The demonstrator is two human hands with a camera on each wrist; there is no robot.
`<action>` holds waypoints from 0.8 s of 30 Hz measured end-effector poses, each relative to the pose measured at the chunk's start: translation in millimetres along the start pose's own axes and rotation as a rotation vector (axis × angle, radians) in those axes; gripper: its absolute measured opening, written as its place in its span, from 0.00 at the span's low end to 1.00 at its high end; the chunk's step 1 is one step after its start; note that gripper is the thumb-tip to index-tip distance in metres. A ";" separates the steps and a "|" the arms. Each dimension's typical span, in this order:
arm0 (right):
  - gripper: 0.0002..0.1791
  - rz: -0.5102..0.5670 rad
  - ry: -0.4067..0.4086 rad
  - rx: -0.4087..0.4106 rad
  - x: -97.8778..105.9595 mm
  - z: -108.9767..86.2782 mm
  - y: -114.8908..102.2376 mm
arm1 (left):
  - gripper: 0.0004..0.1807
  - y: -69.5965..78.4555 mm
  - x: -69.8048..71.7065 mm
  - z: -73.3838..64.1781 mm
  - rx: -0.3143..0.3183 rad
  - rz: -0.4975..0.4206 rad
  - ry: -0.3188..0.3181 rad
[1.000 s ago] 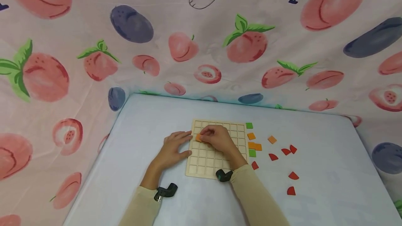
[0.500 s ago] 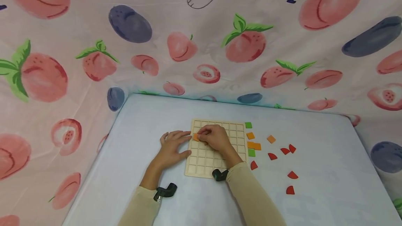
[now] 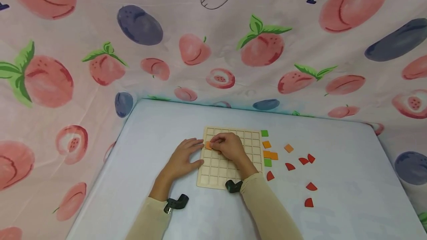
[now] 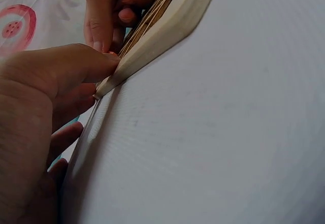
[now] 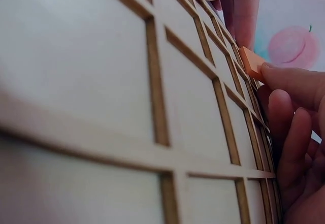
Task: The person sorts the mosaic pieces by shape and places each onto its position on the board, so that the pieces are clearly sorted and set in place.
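Note:
In the head view, my right hand [image 3: 230,146] pinches an orange square tile [image 3: 208,145] between thumb and finger at the left column of a wooden grid board [image 3: 213,181]. The right wrist view shows this tile [image 5: 251,62] tilted against the grid's raised strips, its edge standing above them. My left hand [image 3: 181,160] lies along the board's left edge with its fingers extended. Thumb and fingertips touch that edge; the left wrist view shows the thumb [image 4: 76,66] against the board's side [image 4: 167,41]. Part of the board is hidden beneath my right hand and wrist.
Right of the board lie green squares [image 3: 264,133], several orange squares [image 3: 288,148] and several red quarter-circle pieces [image 3: 311,186]. They rest on a white-covered table [image 3: 347,166]. A fruit-printed cloth [image 3: 220,21] hangs behind and at the left.
My right hand has shifted slightly left with the orange tile, bringing it over the leftmost column, then stayed nearly still. The left hand has barely moved, and the loose pieces lie as before.

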State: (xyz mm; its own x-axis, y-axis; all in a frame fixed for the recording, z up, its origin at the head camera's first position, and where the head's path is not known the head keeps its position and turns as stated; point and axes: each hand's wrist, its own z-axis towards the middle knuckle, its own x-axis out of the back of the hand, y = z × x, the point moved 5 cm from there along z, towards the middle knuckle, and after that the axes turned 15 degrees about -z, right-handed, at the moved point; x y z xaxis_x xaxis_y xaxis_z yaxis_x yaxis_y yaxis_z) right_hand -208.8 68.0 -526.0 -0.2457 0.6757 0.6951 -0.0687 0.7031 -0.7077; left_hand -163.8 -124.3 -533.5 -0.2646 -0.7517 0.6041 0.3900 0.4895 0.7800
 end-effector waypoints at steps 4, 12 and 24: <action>0.04 0.000 0.025 -0.009 -0.4 0.4 0.6 | 0.32 0.1 0.5 0.7 0.001 0.003 0.001; 0.04 -0.053 0.028 -0.016 -0.4 0.0 -2.3 | 0.31 -0.2 0.8 0.0 0.029 0.021 0.014; 0.05 -0.145 0.027 -0.024 -1.6 1.5 -1.8 | 0.31 -1.4 0.3 -0.1 0.029 0.039 0.019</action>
State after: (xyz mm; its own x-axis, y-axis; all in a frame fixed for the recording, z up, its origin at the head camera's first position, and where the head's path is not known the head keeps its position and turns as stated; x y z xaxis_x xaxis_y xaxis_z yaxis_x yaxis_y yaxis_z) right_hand -209.8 65.3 -526.0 -0.2085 0.5718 0.7935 -0.0780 0.7990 -0.5962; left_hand -164.4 -125.3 -534.4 -0.2328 -0.7402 0.6308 0.3735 0.5308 0.7607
